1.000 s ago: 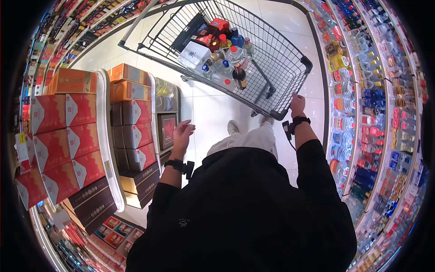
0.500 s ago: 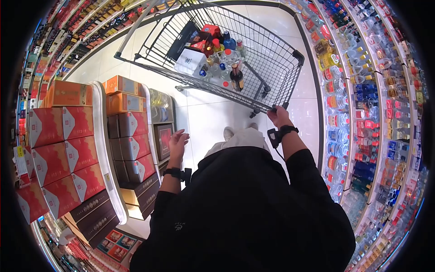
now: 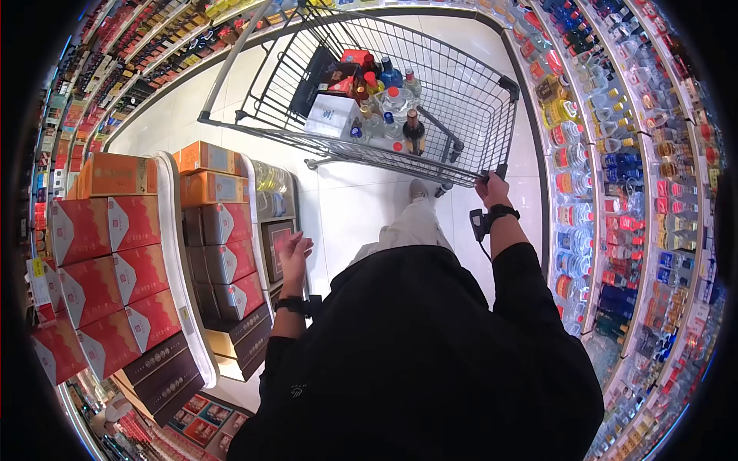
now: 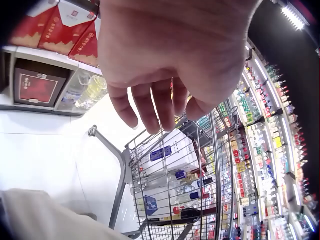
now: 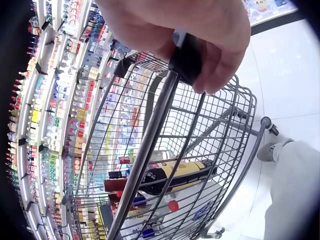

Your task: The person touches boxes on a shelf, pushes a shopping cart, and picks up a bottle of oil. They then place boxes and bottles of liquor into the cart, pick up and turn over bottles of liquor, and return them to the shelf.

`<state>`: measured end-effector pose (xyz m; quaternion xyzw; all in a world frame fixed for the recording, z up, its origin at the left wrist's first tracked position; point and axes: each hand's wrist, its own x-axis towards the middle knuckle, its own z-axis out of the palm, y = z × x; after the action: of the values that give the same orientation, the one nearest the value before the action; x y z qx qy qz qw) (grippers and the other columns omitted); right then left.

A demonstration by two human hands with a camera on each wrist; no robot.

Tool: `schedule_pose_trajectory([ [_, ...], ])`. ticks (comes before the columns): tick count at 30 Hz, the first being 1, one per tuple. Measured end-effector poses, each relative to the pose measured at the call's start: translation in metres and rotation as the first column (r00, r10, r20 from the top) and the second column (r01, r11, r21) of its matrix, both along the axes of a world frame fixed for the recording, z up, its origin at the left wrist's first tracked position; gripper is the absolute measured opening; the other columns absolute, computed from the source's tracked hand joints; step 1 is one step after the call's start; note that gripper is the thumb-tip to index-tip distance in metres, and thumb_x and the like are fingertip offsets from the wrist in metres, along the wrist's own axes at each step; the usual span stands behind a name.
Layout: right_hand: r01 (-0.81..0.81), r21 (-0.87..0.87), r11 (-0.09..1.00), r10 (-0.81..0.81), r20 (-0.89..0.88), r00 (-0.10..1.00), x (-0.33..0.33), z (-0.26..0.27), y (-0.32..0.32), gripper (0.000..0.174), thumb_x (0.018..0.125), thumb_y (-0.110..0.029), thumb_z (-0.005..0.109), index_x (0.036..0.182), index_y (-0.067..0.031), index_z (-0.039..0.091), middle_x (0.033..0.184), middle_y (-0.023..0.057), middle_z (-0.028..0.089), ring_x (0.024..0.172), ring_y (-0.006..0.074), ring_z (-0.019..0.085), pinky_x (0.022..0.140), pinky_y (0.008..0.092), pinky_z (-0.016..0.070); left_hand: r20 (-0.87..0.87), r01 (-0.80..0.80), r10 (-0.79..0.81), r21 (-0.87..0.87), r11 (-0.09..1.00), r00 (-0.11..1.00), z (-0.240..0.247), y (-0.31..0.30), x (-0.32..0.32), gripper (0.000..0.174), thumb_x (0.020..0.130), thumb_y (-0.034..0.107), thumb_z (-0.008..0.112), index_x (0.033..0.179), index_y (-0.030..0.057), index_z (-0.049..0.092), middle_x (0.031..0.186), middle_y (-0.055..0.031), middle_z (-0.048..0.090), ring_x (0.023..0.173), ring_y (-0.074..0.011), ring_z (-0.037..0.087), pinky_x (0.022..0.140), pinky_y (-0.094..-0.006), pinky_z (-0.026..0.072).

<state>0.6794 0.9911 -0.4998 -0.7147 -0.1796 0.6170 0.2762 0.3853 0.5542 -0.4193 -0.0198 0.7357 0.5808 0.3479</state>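
Observation:
My right hand (image 3: 492,188) grips the right end of the handle bar (image 5: 150,145) of a wire shopping cart (image 3: 469,100); the right wrist view shows its fingers (image 5: 220,55) curled round the black end cap. The cart holds several bottles (image 3: 396,104), a white box (image 3: 330,115) and red boxes (image 3: 355,57). A dark bottle with a gold label (image 5: 175,175) lies near the handle end. My left hand (image 3: 294,250) hangs free with loosely bent fingers (image 4: 150,102), holding nothing, beside the boxed goods on the left display.
A display stand (image 3: 184,253) of red, orange and dark gift boxes (image 3: 115,253) stands close on my left. Shelves of bottles (image 3: 615,177) run along the right. White tiled floor (image 3: 354,207) lies between them, with my feet (image 3: 419,188) behind the cart.
The cart and my right hand have shifted a little right and forward. My left hand has dropped lower and nearer the display boxes. My right foot has stepped forward.

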Motion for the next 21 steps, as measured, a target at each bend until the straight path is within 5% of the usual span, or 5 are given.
schedule_pose_trajectory([
  [13,-0.177,0.114,0.977,0.172,0.056,0.984,0.001,0.012,0.098,0.036,0.089,-0.034,0.058,0.106,-0.0086,0.039,0.088,0.0090,0.060,0.070,0.0198,0.064,0.056,0.0348,0.0505,-0.325,-0.007,0.002,-0.012,1.000,0.946,0.027,0.124,-0.097,0.027,0.087,0.009,0.057,0.112,-0.0013,0.055,0.103,-0.0098,0.061,0.093,-0.0164,0.058,0.082,-0.0277,0.0456],
  [16,-0.243,0.114,0.963,0.227,0.133,0.965,-0.005,0.017,0.125,0.044,0.087,-0.038,0.059,0.113,-0.0081,0.039,0.089,0.0101,0.060,0.072,0.0220,0.064,0.060,0.0385,0.0499,-0.751,0.144,-0.357,-0.337,0.931,0.555,0.050,0.178,-0.114,0.028,0.082,0.010,0.060,0.108,0.0025,0.061,0.112,-0.0153,0.058,0.106,-0.0318,0.054,0.093,-0.0398,0.0416],
  [18,-0.295,0.098,0.950,0.273,0.194,0.942,-0.004,0.013,0.148,0.050,0.086,-0.038,0.060,0.119,-0.0071,0.038,0.091,0.0120,0.061,0.074,0.0261,0.064,0.063,0.0420,0.0507,-0.772,0.133,-0.433,-0.422,0.897,0.466,0.051,0.209,-0.115,0.027,0.081,0.011,0.061,0.107,0.0030,0.062,0.116,-0.0166,0.056,0.109,-0.0340,0.051,0.094,-0.0411,0.0400],
  [20,-0.698,0.066,0.713,0.395,0.784,0.478,0.005,-0.008,0.180,0.069,0.083,-0.037,0.063,0.133,-0.0016,0.031,0.107,0.0204,0.059,0.092,0.0365,0.060,0.080,0.0461,0.0484,-0.720,0.120,-0.559,-0.565,0.816,0.411,0.045,0.234,-0.119,0.028,0.080,0.018,0.064,0.106,0.0065,0.064,0.126,-0.0189,0.049,0.119,-0.0358,0.043,0.100,-0.0442,0.0353],
  [21,-0.700,0.059,0.711,0.400,0.785,0.473,-0.003,0.007,0.188,0.069,0.083,-0.037,0.063,0.133,-0.0016,0.031,0.107,0.0204,0.059,0.092,0.0365,0.060,0.080,0.0461,0.0484,-0.715,0.121,-0.561,-0.568,0.814,0.417,0.040,0.244,-0.119,0.028,0.080,0.018,0.064,0.106,0.0065,0.064,0.126,-0.0189,0.049,0.119,-0.0358,0.043,0.100,-0.0442,0.0353],
])
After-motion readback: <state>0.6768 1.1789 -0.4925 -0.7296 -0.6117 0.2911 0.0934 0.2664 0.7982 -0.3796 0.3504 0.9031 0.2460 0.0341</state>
